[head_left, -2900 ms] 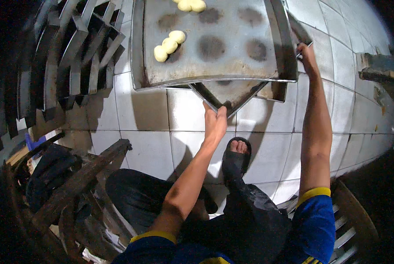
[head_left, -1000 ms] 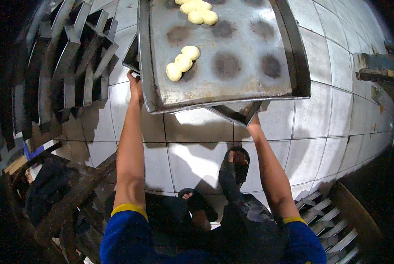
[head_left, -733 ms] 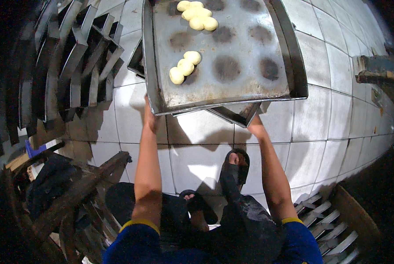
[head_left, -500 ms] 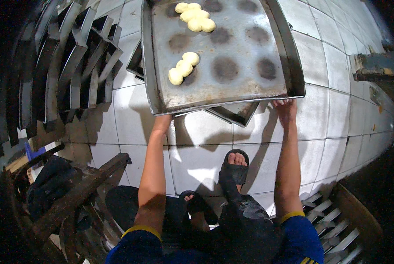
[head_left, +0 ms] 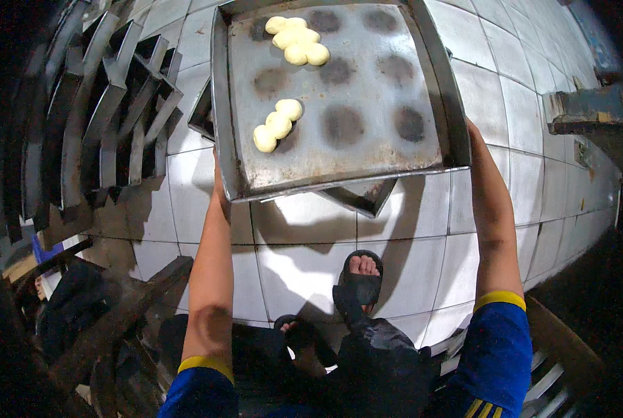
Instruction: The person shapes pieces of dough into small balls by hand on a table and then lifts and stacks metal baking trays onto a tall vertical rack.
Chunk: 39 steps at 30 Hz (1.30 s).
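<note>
A square metal baking tray (head_left: 339, 171) with raised walls fills the upper middle. Two groups of pale dough balls lie on its left half: a longer cluster (head_left: 296, 42) farther away and a row of three (head_left: 278, 125) nearer me. Round dark stains mark its base. My left hand (head_left: 219, 164) is at the tray's left wall, its fingers hidden behind or below the metal. On the opposite side, my right hand (head_left: 473, 134) reaches along the right wall, and its fingers are hidden too. Beneath sits another metal tray (head_left: 367, 198), turned at an angle, with one corner sticking out.
Angled metal pans (head_left: 109, 104) stand stacked at the left. Below them are a wooden beam (head_left: 144, 299) and dark cloth (head_left: 74, 299). White floor tiles (head_left: 311, 272) lie around my sandalled feet (head_left: 360, 279). A worn ledge (head_left: 590, 111) juts in at right; metal slats (head_left: 544, 383) are at lower right.
Both hands have shifted from the tray's near edge outward and forward to its side walls. The view has moved slightly, so tray and floor appear lower and farther left. The dough stays in place.
</note>
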Each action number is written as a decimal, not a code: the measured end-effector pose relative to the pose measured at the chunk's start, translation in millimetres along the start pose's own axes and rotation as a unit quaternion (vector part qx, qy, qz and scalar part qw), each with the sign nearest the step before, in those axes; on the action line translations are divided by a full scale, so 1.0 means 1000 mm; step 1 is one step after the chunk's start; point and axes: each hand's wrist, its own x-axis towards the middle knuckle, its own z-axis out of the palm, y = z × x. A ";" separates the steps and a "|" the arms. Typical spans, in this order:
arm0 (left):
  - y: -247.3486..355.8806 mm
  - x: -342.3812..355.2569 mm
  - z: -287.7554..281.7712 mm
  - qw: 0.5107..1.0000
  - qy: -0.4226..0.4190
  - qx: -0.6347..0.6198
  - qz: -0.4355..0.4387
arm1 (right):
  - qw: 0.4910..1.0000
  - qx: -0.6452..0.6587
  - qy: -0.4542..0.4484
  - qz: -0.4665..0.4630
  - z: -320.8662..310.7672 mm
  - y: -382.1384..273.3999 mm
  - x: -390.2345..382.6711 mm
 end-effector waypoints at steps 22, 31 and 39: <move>0.006 -0.002 0.023 1.000 0.009 -0.006 0.014 | 0.998 0.044 0.043 0.009 -0.001 -0.014 0.049; 0.086 -0.054 0.059 0.992 0.076 0.088 0.042 | 0.958 0.259 0.031 0.119 0.011 -0.023 -0.051; 0.099 -0.016 0.073 0.991 0.007 0.131 -0.025 | 0.994 0.073 0.059 0.053 0.028 -0.043 0.033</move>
